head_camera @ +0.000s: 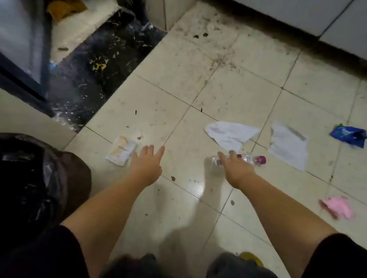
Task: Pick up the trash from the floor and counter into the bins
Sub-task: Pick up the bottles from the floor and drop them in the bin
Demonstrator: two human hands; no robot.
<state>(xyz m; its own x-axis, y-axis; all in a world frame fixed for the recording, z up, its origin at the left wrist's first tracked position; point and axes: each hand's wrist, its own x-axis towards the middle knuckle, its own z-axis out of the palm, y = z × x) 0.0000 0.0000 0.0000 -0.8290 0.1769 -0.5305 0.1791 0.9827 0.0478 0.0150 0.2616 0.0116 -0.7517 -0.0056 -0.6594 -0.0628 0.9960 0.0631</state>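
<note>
Trash lies scattered on the pale tiled floor. A clear plastic bottle with a pink cap (251, 159) lies on its side, and my right hand (236, 170) reaches over it, fingers spread across its body; a firm grip cannot be made out. My left hand (146, 164) is open, fingers apart, just right of a small beige wrapper (121, 152). A crumpled white paper (230, 133) and a flat white sheet (288, 145) lie beyond the bottle. A blue packet (348, 135) and a pink crumpled piece (337, 205) are at the right.
A brown bin lined with a black bag (28, 179) stands at my lower left. White cabinet fronts (319, 15) run along the far right wall. A dark marble strip (100, 66) and a steel appliance (15, 27) are at the upper left. Dirt specks dot the tiles.
</note>
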